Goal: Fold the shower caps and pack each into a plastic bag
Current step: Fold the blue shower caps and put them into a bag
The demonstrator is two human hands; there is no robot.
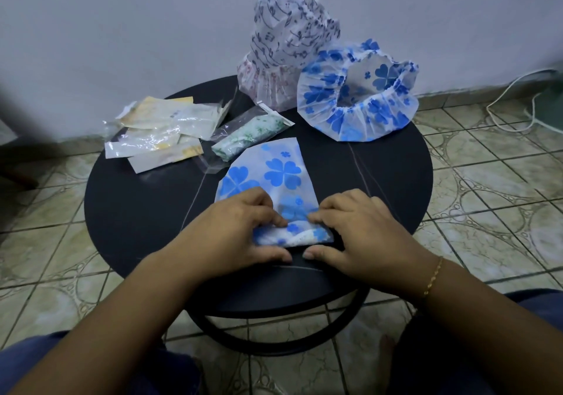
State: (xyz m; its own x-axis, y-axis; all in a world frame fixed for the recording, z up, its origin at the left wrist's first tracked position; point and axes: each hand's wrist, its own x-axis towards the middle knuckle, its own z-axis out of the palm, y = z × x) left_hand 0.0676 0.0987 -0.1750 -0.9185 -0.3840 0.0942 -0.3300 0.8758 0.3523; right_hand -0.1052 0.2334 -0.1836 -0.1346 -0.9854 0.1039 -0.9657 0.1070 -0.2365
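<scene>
No legible writing. Left hand [240, 227] & right hand [353, 227] grips pinch blue-clover cap [274, 178] on bench [137, 205]; cap's near edge partly hidden.

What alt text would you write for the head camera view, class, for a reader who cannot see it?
Left hand and right hand roll the near end of a blue-clover shower cap on a round black table. Beyond lie a bagged green cap, empty plastic bags and two unfolded caps.
</scene>
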